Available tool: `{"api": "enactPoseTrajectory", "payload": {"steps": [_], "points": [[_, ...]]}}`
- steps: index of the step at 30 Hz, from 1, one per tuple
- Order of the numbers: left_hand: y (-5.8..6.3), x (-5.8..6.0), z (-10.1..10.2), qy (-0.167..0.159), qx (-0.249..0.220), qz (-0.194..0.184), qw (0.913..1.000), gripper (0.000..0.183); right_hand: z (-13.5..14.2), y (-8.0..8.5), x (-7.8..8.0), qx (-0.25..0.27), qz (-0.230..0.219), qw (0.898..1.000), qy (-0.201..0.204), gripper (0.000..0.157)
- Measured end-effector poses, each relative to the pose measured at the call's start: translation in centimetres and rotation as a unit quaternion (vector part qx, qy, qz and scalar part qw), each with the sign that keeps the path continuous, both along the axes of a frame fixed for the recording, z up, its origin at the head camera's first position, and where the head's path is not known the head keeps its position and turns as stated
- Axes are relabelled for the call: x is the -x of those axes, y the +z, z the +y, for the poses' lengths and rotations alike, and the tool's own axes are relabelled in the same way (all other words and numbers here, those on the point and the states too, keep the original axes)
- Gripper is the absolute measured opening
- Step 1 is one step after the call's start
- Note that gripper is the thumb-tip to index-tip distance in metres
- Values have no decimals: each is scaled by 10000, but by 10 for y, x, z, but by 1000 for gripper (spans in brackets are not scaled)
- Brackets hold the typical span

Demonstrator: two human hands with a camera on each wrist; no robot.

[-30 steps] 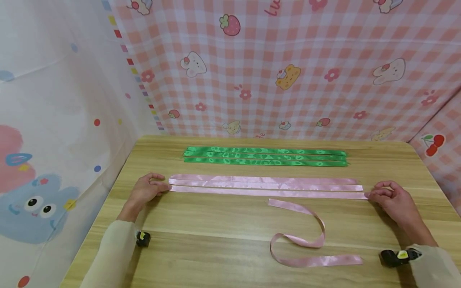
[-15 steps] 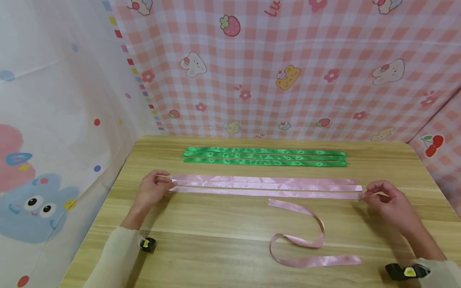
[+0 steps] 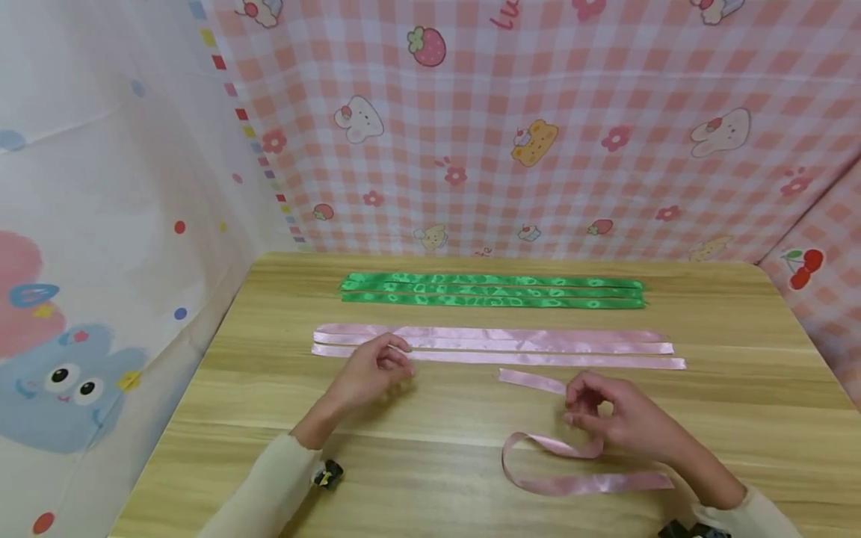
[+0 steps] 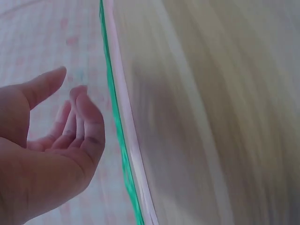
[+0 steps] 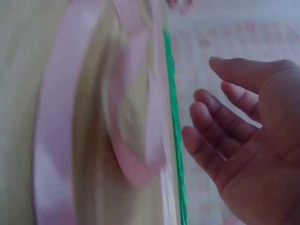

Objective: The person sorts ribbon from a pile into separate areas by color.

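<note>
Three pink satin ribbons [image 3: 538,345] lie straight, side by side, across the middle of the table. My left hand [image 3: 370,373] hovers over their front edge, left of centre; in the left wrist view this hand [image 4: 61,159] has loosely bent fingers, thumb apart, holding nothing. A separate pink ribbon [image 3: 572,486] curves in an S shape in front of the row. Over its upper bend is my right hand [image 3: 625,418], hiding part of it. The right wrist view shows the right hand [image 5: 262,140] with thumb and fingers apart, beside the curved ribbon [image 5: 136,176].
Several green ribbons [image 3: 491,300] lie straight and parallel behind the pink row. A checked cloth [image 3: 572,90] hangs behind the wooden table [image 3: 430,463], and a white printed cloth [image 3: 121,194] hangs at the left. A small black device [image 3: 328,474] sits on the left wrist.
Both hands have left the ends of the straight pink ribbons and moved inward. The right hand has come down to the left, over the curved ribbon; the left hand has moved right.
</note>
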State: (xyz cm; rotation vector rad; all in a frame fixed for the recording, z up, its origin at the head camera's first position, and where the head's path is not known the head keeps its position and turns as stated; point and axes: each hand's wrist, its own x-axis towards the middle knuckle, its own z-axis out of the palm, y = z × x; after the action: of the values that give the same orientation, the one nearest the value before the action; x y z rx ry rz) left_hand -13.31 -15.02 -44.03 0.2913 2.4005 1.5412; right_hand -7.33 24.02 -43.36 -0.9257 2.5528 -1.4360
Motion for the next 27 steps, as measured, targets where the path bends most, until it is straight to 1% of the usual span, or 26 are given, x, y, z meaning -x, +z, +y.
{"api": "enactPoseTrajectory", "payload": {"steps": [2,5,7,9,13,15,19,24,25,27], "points": [[0,-5,12,-468,-48,-203,9987,29,-11,-3,-3,-210,-24,9996,182,22],[-1,-14,29,-1143,-150,-692,9909,33,-24,-10,-7,-770,121,9964,321,24],[-1,-19,39,-1472,-167,-973,9842,36,-31,-15,-9,-1020,205,9939,369,29],[-2,-25,48,-1665,-191,-1174,9788,38,-36,-20,-10,-1073,130,9933,398,30],[-4,-32,64,-1822,-255,-1311,9741,38,-44,-26,-10,-912,-45,9951,375,28],[-5,-34,71,-1862,-305,-1326,9730,40,-47,-28,-9,-927,10,9952,297,26],[-9,-37,82,-1834,-492,-1456,9709,44,-52,-28,-8,-934,104,9956,17,24],[-12,-40,94,-1822,-881,-1672,9649,52,-60,-24,-6,-529,554,9965,-342,29],[-12,-40,96,-1823,-984,-1709,9633,53,-61,-22,-6,-419,548,9968,-396,30],[-13,-41,99,-1838,-1190,-1791,9592,54,-64,-19,-6,-208,398,9979,-473,30]]}}
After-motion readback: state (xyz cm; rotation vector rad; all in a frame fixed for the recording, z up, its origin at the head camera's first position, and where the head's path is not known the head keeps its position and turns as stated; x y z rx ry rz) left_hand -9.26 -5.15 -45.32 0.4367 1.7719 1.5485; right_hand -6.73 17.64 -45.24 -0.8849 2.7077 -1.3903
